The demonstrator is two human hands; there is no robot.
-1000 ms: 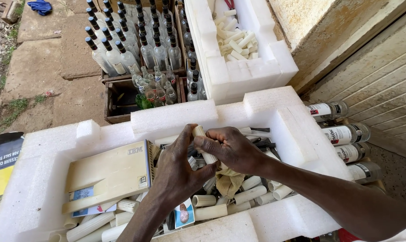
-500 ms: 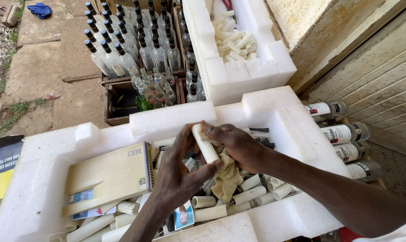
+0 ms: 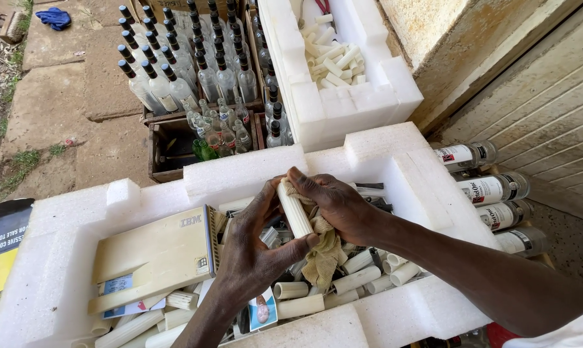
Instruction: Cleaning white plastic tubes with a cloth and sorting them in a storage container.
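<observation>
Both hands grip one cream ribbed tube point(image 3: 294, 207) over the foam box point(image 3: 240, 171) — left hand point(image 3: 253, 254) fingers clamped on its near end, right hand point(image 3: 333, 203) pressing a tan rag point(image 3: 322, 254) against it.

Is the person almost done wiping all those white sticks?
Probably not. A pile of white sticks lies in the far foam box, perhaps finished. The left hand holds one stick while the right hand rubs it with a cloth. Many loose sticks wait in the near box.
</observation>
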